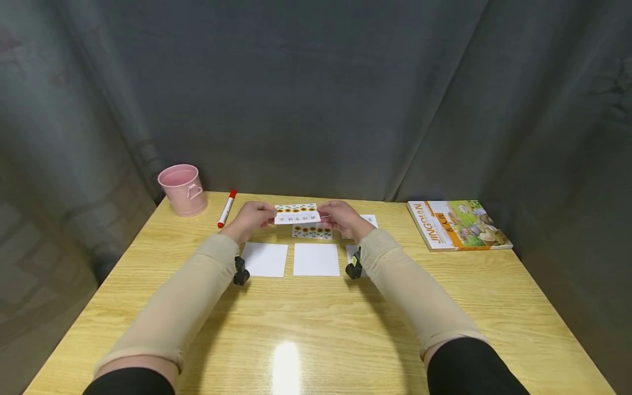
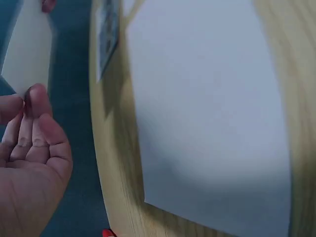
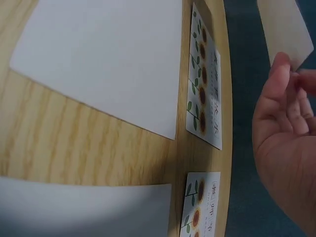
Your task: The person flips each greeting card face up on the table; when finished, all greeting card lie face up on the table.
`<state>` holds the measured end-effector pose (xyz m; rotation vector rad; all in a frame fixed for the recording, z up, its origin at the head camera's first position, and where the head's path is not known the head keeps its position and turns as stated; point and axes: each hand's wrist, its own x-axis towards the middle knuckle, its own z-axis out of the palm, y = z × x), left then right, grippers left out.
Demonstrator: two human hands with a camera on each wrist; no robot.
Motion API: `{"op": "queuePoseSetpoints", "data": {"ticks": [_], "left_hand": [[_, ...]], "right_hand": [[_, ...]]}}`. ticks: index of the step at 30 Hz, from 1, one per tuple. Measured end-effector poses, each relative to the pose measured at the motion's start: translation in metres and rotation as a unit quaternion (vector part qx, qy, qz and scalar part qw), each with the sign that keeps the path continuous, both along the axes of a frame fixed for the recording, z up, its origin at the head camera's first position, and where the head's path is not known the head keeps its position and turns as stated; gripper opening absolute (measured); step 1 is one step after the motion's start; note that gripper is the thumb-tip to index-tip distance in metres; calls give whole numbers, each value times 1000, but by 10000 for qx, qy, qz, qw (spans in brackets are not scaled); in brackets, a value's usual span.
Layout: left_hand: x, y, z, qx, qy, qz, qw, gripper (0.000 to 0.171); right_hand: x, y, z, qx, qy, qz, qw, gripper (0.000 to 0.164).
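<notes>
A printed card (image 1: 297, 214) with a row of sunflowers and a line of characters is held up above the far part of the table. My left hand (image 1: 253, 218) pinches its left end between thumb and finger, and my right hand (image 1: 340, 217) pinches the right end. Both wrist views show the plain side of this card (image 2: 30, 49). Beneath it lies a second sunflower card (image 1: 312, 231). Another such card (image 3: 200, 205) is partly hidden by the right hand in the head view. Nearer lie blank white sheets, one on the left (image 1: 265, 259) and one in the middle (image 1: 316, 259).
A third white sheet (image 1: 351, 251) is mostly covered by the right wrist. At the back left stand a pink bucket (image 1: 182, 192) and a red-capped marker (image 1: 227, 208). A book (image 1: 459, 225) lies at the back right. Grey curtain (image 1: 296, 99) hangs behind the table.
</notes>
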<state>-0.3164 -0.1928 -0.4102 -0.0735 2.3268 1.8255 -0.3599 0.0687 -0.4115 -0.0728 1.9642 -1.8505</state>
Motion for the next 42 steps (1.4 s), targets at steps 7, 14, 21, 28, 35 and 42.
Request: {"op": "queuePoseSetpoints", "data": {"ticks": [7, 14, 21, 28, 35, 42], "left_hand": [[1, 5, -9, -141, 33, 29, 9999, 51], [3, 8, -8, -309, -115, -377, 9987, 51], [7, 17, -2, -327, -136, -1042, 9939, 53], [6, 20, -5, 137, 109, -32, 9998, 42], [4, 9, -4, 982, 250, 1130, 9884, 24], [7, 6, -3, 1368, 305, 1490, 9789, 17]], "right_hand": [[-1, -2, -6, 339, 178, -164, 9991, 23], [0, -2, -8, 929, 590, 619, 9920, 28], [5, -9, -5, 1216, 867, 1472, 9778, 28], [10, -12, -7, 819, 424, 311, 9953, 36], [11, -12, -12, -91, 77, 369, 9992, 20], [14, -26, -13, -1052, -368, 328, 9932, 9]]}}
